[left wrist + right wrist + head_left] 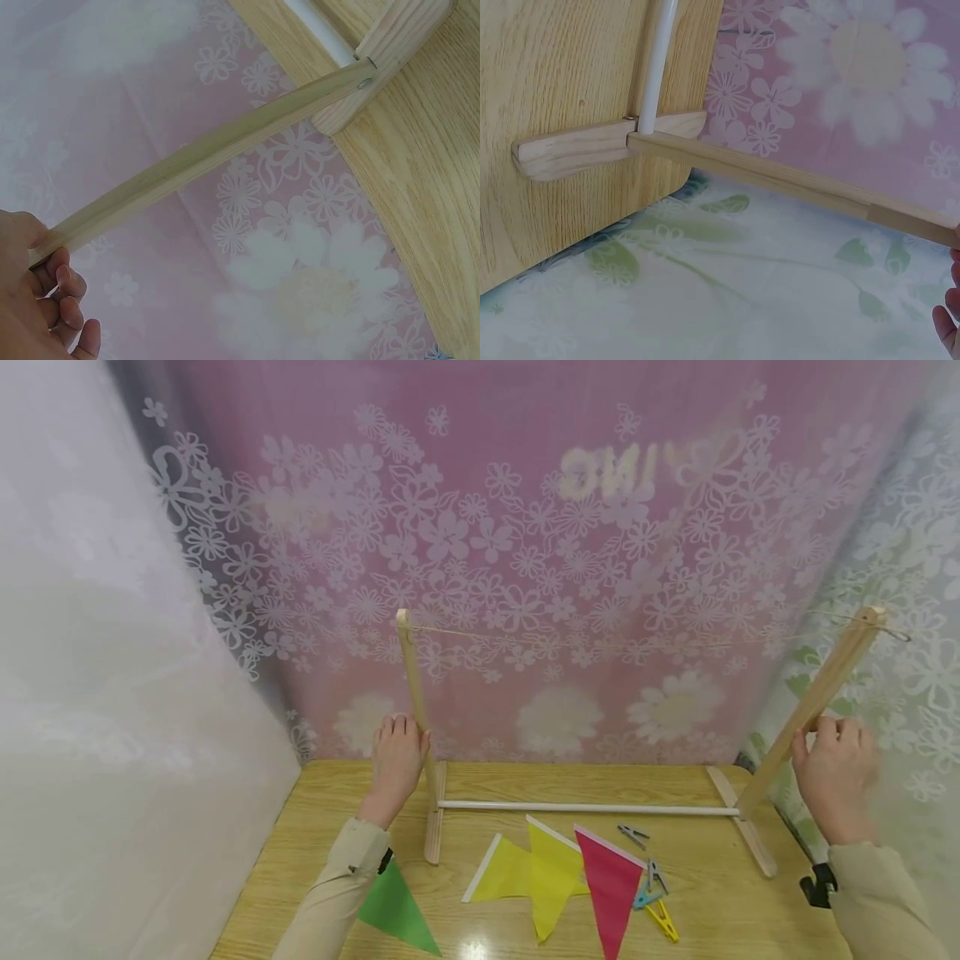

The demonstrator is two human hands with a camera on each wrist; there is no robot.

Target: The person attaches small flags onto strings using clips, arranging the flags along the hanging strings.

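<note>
A wooden frame stands on the table with a left post (414, 677), a right post (828, 677), two flat feet and a white rod (585, 808) joining them low down. Thin twine (525, 639) runs between the post tops. My left hand (397, 764) pinches the left post about halfway up, thumb against finger; the left wrist view shows the other fingers loosely curled. On the right post, my right hand (836, 772) grips with thumb and fingers at mid-height. In the right wrist view only a few fingertips (951, 307) show, at the edge.
Before the frame lie yellow pennants (551, 885), a red pennant (611, 885) and a green pennant (397, 910), partly behind my left sleeve. Several clothespins, including a yellow clothespin (662, 922), lie beside the red one. Flowered curtains (487, 527) enclose the wooden table (270, 877).
</note>
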